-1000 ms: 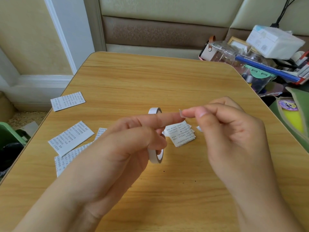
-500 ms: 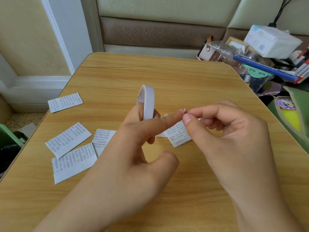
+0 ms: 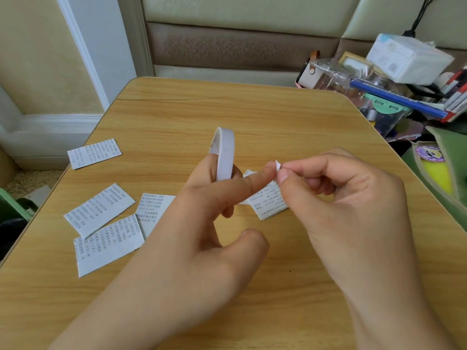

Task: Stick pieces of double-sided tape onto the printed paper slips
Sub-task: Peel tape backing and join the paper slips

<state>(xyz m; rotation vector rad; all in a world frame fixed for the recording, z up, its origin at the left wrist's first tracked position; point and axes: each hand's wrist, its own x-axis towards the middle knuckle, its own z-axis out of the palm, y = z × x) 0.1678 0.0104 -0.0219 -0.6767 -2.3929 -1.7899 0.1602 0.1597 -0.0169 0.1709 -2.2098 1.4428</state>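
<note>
Two bare hands, no sleeves showing

The left hand (image 3: 202,238) and right hand (image 3: 353,210) are entering from the frame's lower edge, wearing no gloves, rings or watch; short, unpainted nails are showing on the fingertips.

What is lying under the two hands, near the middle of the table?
Under the fingertips a small stack of printed slips lies on the table. The right hand and the left hand cover part of it, so its count cannot be told.
</note>
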